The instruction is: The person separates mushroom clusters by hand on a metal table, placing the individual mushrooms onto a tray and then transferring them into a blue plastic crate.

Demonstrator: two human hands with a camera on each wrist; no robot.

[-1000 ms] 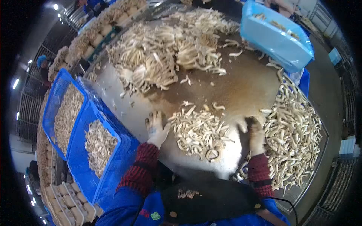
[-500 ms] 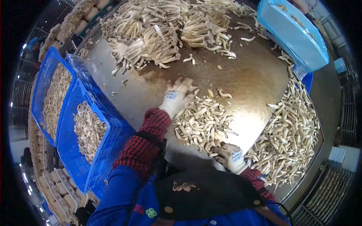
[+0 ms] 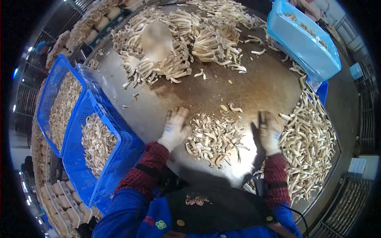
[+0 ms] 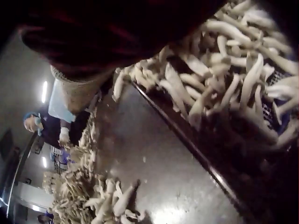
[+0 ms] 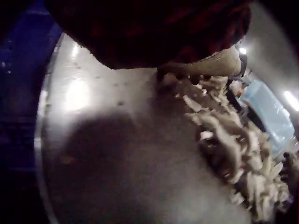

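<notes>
Blue crates [image 3: 85, 131] of mushrooms stood at the table's left edge, close by for loading. A gloved left hand [image 3: 174, 129] and right hand [image 3: 270, 131], fingers straight and grasping nothing, flanked a small pile [image 3: 216, 137] of cut mushroom stems on the steel table [image 3: 254, 85], apparently to corral it. Uncut clusters [image 3: 174, 43] lay beyond, a larger heap [image 3: 313, 139] at right. Both wrist views were dark and blurred; the palms could not be seen.

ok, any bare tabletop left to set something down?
Bare metal runs between the big mushroom heap and the small pile that the left hand and right hand flank. Crowded: right-edge heap, blue crates.
</notes>
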